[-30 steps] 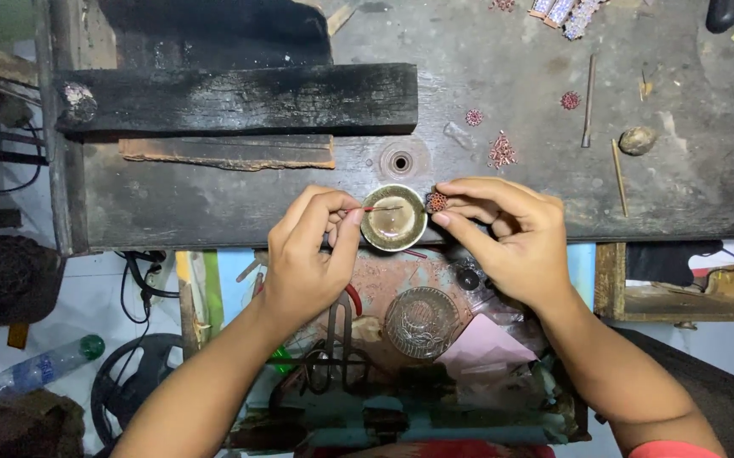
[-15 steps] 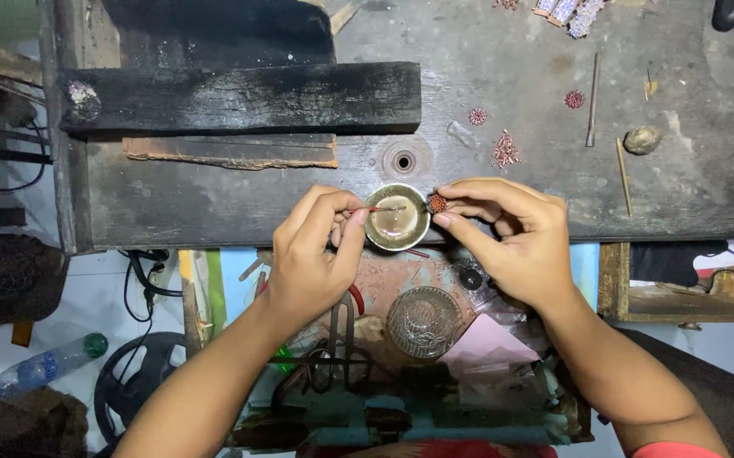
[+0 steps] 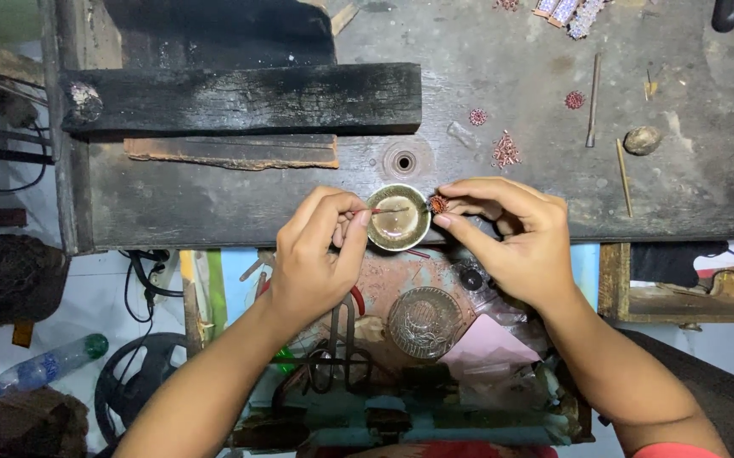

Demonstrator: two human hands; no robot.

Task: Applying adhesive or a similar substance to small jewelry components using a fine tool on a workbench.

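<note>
A small round metal bowl [image 3: 398, 222] with clear liquid sits at the near edge of the dark wooden workbench [image 3: 511, 153]. My left hand [image 3: 316, 254] pinches a thin stick [image 3: 388, 210] whose tip reaches over the bowl. My right hand [image 3: 511, 233] holds a tiny copper-red round ornament [image 3: 439, 204] between thumb and forefinger, just right of the bowl's rim.
A charred wooden block [image 3: 240, 97] lies at the back left. More small copper pieces [image 3: 505, 151] and red rosettes [image 3: 574, 100], thin rods [image 3: 593, 100] and a stone [image 3: 642, 140] lie on the bench. Below the bench are a round patterned glass dish [image 3: 425, 322], scissors [image 3: 339, 356] and a bottle [image 3: 44, 369].
The view has shifted slightly. Both hands stay at the bowl; the left hand's stick now reaches across the bowl toward the ornament.
</note>
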